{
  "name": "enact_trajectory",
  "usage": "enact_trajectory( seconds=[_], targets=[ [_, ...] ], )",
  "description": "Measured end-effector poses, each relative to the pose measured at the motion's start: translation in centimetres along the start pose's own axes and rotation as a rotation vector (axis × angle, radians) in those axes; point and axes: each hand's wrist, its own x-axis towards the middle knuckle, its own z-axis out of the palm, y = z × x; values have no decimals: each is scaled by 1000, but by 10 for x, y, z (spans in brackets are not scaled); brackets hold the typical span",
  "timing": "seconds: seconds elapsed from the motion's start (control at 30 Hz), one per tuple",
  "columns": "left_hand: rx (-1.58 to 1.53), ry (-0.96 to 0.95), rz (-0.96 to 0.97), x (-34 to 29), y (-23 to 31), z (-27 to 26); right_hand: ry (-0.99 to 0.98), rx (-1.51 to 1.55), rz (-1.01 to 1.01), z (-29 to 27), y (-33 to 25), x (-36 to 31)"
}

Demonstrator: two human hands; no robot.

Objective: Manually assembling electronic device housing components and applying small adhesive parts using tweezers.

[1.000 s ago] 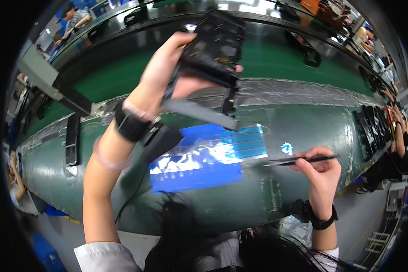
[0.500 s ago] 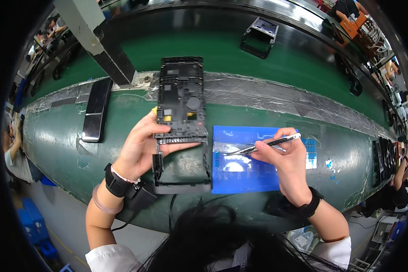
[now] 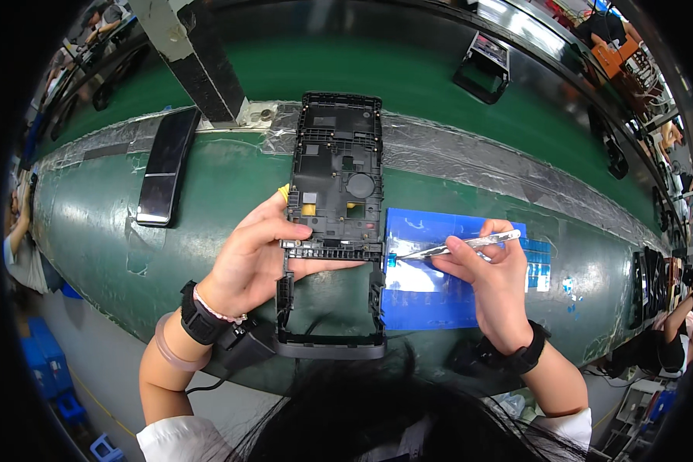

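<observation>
My left hand (image 3: 246, 258) grips a long black plastic housing (image 3: 335, 165) by its lower left side, thumb on top and fingers underneath. The housing has ribbed edges, a round disc, square cutouts and an open window at its near end. In my right hand (image 3: 493, 281) are slim silvery tweezers (image 3: 481, 242), pinched between thumb and fingers and pointing left. Their tips come down by a small bright blue piece (image 3: 392, 259) at the left edge of a shiny blue sheet (image 3: 431, 312). Whether the tips grip that piece is too small to tell.
A dark glossy device (image 3: 165, 169) lies at left beside a metal post (image 3: 204, 77). Beyond the silver-taped edge (image 3: 470, 158), another black housing (image 3: 485, 65) rests on the green belt (image 3: 346, 61). Blue stickers (image 3: 537, 262) and scraps (image 3: 568, 285) are at right; black parts (image 3: 651, 285) stand farther right.
The view has shifted slightly. My left hand and the housing have moved right and nearer, close to the blue sheet. The tweezers' tips are now at the sheet's left edge. The far housing sits farther right.
</observation>
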Motion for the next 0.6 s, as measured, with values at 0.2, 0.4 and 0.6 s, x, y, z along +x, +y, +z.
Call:
enact_trajectory(
  seconds=[0.2, 0.4, 0.6],
  targets=[
    [-35, -23, -6, 1, -5, 3, -16, 28, 39, -5, -8, 0],
    [43, -125, -17, -2, -17, 27, 47, 1, -253, -7, -55, -22],
    [218, -430, 117, -1, -38, 59, 54, -12, -428, -5, -73, -39]
  ],
)
